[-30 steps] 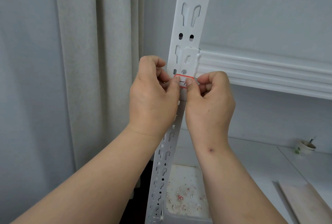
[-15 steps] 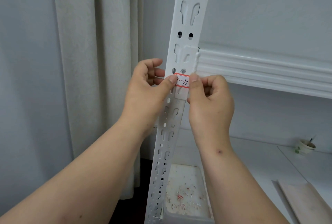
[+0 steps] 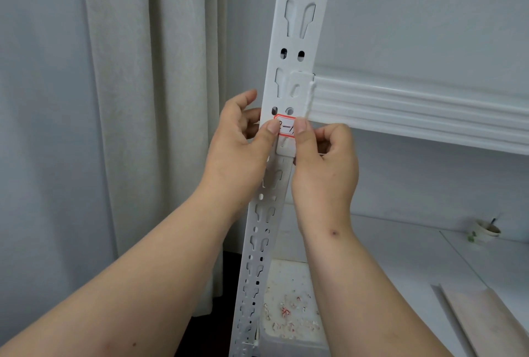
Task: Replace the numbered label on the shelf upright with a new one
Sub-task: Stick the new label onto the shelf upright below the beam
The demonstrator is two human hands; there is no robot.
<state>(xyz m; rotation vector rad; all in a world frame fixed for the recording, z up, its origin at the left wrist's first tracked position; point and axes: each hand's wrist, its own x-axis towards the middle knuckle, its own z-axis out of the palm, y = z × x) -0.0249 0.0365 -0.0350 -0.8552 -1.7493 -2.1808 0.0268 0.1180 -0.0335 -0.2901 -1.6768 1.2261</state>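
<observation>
A: Where's the small white paper label with the red border and handwritten number (image 3: 287,127)?

B: Flat on the face of the white perforated metal shelf upright (image 3: 297,41), just below the corner where the white ribbed shelf beam (image 3: 415,110) joins it. Both thumbs are on it.

A: And the hands?

B: The left hand (image 3: 237,153) presses its thumb on the label's left end, its fingers reaching round behind the upright. The right hand (image 3: 323,167) presses its thumb on the right end, its other fingers curled in; whether they hold anything I cannot tell.

A: How will it handle?

B: Featherlight, thin and limp, I'd judge; likely to crease or tear. Best worked from an edge or corner, smoothing outward.
</observation>
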